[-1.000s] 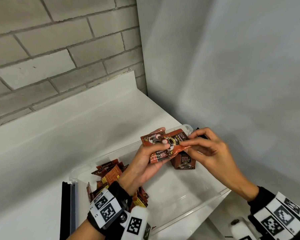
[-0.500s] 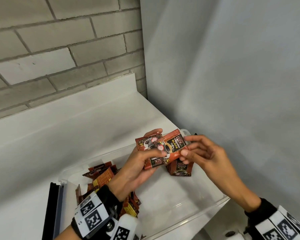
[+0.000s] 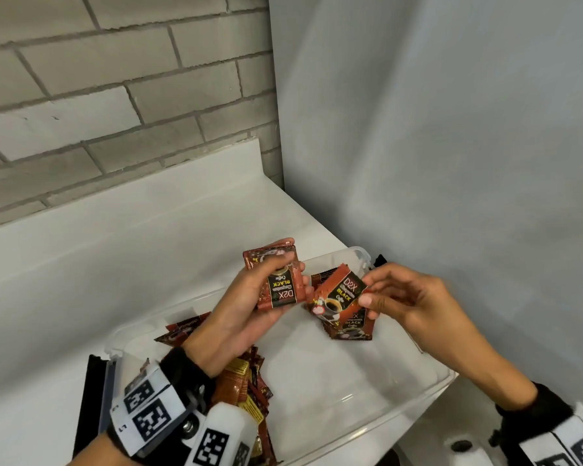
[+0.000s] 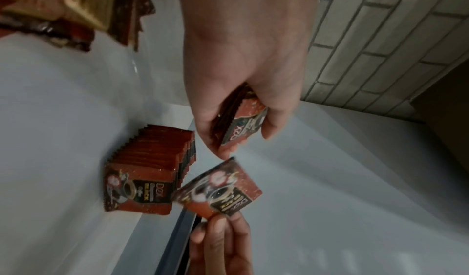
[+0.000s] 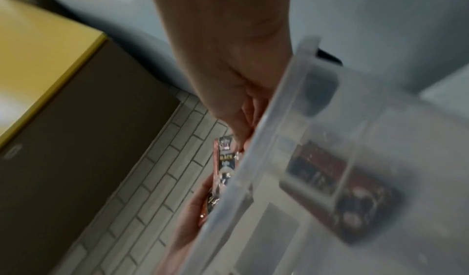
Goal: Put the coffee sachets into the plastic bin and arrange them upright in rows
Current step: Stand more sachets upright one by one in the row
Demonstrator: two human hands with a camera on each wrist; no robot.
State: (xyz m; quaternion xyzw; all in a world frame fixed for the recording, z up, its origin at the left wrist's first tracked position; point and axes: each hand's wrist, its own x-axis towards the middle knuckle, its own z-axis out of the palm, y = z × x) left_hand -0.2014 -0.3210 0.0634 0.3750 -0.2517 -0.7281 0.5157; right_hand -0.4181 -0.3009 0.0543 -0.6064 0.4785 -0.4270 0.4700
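Done: one short upright row [image 3: 349, 326] stands at the bin's [image 3: 367, 420] far right end.
Left: loose pile [image 3: 246, 381] at the bin's near left end.
Right hand [image 3: 408, 299]: pinches one sachet [image 3: 340, 292] above the row.
Left hand [image 3: 249, 311]: grips a small stack [image 3: 278, 285] over the bin.

Glossy foil sachets [image 3: 340, 294] (printed), translucent smooth plastic bin [image 3: 377, 418], matt painted brick wall [image 3: 115, 95].

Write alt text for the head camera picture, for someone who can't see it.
Over a clear plastic bin, the left hand grips a small stack of coffee sachets while the right hand pinches a single sachet beside it. A row of upright sachets stands below; loose ones are heaped near the left wrist.
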